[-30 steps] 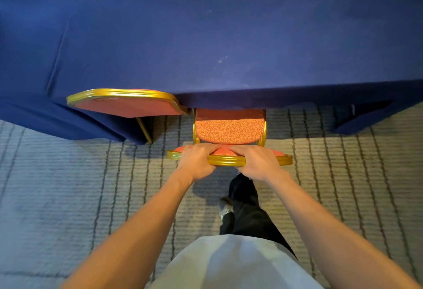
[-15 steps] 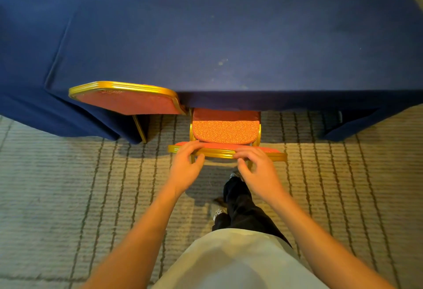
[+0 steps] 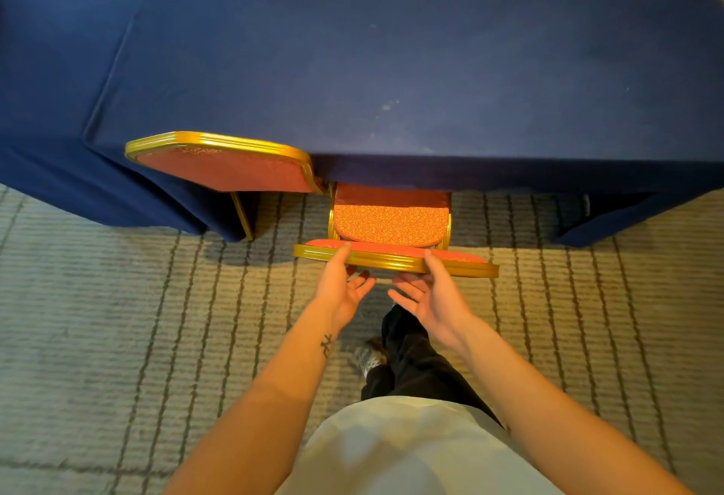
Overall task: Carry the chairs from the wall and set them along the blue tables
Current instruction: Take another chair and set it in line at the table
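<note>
Both my arms reach forward. Left hand [image 3: 344, 289] and right hand [image 3: 433, 296] loose, palms facing inward, thumbs up, fingers relaxed.

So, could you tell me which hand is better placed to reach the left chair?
Left, probably: the left hand is on the same side as the left chair, while the right hand would have to cross over.

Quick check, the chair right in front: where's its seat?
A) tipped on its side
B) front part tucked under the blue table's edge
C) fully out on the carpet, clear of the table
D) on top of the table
B: the front of the orange seat disappears under the near edge of the blue table.
</note>
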